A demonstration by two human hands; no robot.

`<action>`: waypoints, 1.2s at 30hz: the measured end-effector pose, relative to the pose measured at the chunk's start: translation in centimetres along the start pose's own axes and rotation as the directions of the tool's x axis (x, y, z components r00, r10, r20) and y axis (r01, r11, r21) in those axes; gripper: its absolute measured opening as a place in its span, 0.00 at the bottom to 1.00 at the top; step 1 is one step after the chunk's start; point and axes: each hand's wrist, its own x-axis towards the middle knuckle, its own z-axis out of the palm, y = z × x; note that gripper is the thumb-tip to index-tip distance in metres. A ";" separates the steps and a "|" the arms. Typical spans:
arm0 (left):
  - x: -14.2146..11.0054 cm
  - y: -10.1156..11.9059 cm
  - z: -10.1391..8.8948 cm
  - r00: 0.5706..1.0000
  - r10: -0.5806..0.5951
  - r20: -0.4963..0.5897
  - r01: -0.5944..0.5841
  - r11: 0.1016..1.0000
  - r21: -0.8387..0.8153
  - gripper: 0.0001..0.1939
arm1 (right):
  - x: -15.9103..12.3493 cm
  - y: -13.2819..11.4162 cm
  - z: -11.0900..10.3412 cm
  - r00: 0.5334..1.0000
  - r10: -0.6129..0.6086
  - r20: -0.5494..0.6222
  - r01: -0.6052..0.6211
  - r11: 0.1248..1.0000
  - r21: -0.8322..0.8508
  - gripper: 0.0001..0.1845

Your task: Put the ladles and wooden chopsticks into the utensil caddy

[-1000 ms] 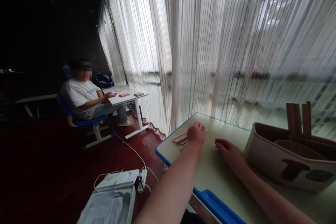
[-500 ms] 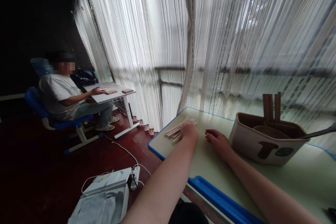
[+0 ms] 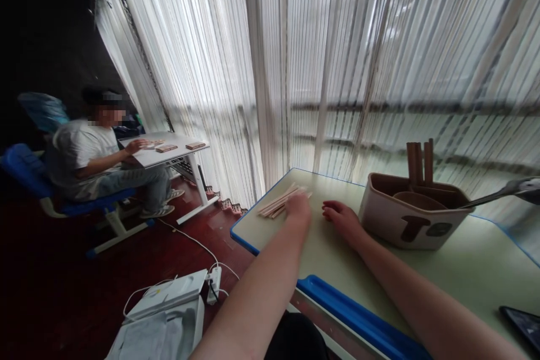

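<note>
My left hand (image 3: 298, 208) is closed over a bundle of thin pale wooden sticks (image 3: 273, 203), which look like chopsticks, at the far left corner of the table. Their ends stick out to the left of the fist and a little beyond it; the fingers themselves are mostly hidden. My right hand (image 3: 342, 219) rests low over the tabletop, a short way right of the left one, with fingers loosely extended and nothing in them. Close to its right stands a beige utensil caddy (image 3: 403, 228) holding several upright brown sticks (image 3: 415, 163) and a metal utensil (image 3: 493, 194) leaning out rightward.
The blue-edged table (image 3: 337, 270) has a dark phone-like device (image 3: 521, 323) at its right. Sheer curtains (image 3: 219, 67) hang behind. A person (image 3: 97, 146) sits at a white table (image 3: 181, 152) on the left. A white open box (image 3: 164, 309) and a power strip (image 3: 214, 284) lie below.
The view has turned slightly right, bringing more of the dark device and metal utensil into sight. Under my left hand the sticks lie closer together. My right hand stays nearly in place.
</note>
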 end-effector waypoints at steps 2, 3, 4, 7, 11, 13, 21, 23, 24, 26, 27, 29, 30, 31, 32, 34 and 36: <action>0.1 -0.1 -0.1 1.000 0.007 0.017 -0.007 1.000 0.001 0.14 | -0.1 -0.2 0.0 1.000 0.002 0.005 -0.003 1.000 0.012 0.13; 0.2 -0.2 -0.2 1.000 0.014 0.023 -0.014 1.000 0.000 0.13 | -0.1 -0.2 0.0 1.000 0.002 0.007 -0.002 1.000 0.019 0.13; 0.2 -0.2 -0.3 0.999 0.023 0.028 -0.023 1.000 -0.001 0.12 | -0.1 -0.2 0.0 1.000 0.000 0.008 -0.001 1.000 0.023 0.13; 0.2 -0.1 -0.5 0.998 0.037 0.042 -0.037 0.999 0.004 0.12 | 0.0 0.0 0.0 1.000 -0.006 0.010 0.006 1.000 0.016 0.13; 0.3 0.0 -0.5 0.997 0.049 0.061 -0.050 0.999 0.018 0.14 | 0.1 0.2 0.0 1.000 -0.014 0.008 0.014 1.000 -0.006 0.14; 0.3 0.0 -0.4 0.995 0.069 0.077 -0.070 0.997 0.021 0.14 | 0.1 0.2 0.0 1.000 -0.015 0.008 0.016 1.000 -0.018 0.14; 0.3 0.0 -0.6 0.993 0.093 0.070 -0.094 0.996 -0.001 0.13 | 0.1 0.2 0.0 1.000 -0.030 0.002 0.030 0.999 -0.029 0.13; 0.1 0.2 -0.8 0.995 0.100 0.027 -0.100 0.995 -0.022 0.13 | 0.1 0.2 0.0 1.000 -0.027 -0.006 0.027 0.999 -0.018 0.14; -0.1 0.4 -0.9 0.994 0.105 0.007 -0.105 0.994 -0.036 0.13 | 0.1 0.2 0.0 1.000 -0.025 -0.010 0.025 1.000 -0.009 0.14; -0.4 0.7 -1.2 0.991 0.126 -0.032 -0.128 0.990 -0.065 0.12 | 0.0 0.0 0.0 1.000 -0.019 -0.022 0.019 1.000 0.013 0.15; -0.5 0.9 -1.4 0.988 0.145 -0.054 -0.149 0.985 -0.084 0.12 | 0.0 -0.1 -0.1 0.999 -0.017 -0.034 0.018 0.999 0.031 0.15; -0.8 1.2 -1.6 0.972 0.211 -0.107 -0.226 0.963 -0.149 0.12 | -0.1 -0.5 -0.3 0.997 0.007 -0.083 0.000 0.996 0.087 0.17; -1.0 1.4 -1.6 0.959 0.250 -0.137 -0.274 0.941 -0.197 0.11 | -0.1 -0.8 -0.5 0.993 0.029 -0.111 -0.015 0.992 0.127 0.18; -1.1 1.6 -1.7 0.944 0.285 -0.164 -0.320 0.912 -0.256 0.11 | -0.1 -1.1 -0.6 0.989 0.057 -0.134 -0.034 0.984 0.174 0.18; -1.2 1.8 -1.7 0.931 0.311 -0.190 -0.359 0.876 -0.322 0.10 | -0.1 -1.4 -0.8 0.986 0.088 -0.143 -0.055 0.973 0.225 0.18; -1.4 2.1 -1.8 0.909 0.341 -0.239 -0.415 0.790 -0.451 0.10 | -0.2 -2.2 -1.2 0.984 0.132 -0.118 -0.088 0.944 0.317 0.17; -1.6 2.4 -1.9 0.892 0.358 -0.275 -0.452 0.701 -0.552 0.09 | -0.4 -3.0 -1.3 0.988 0.130 -0.084 -0.090 0.925 0.368 0.16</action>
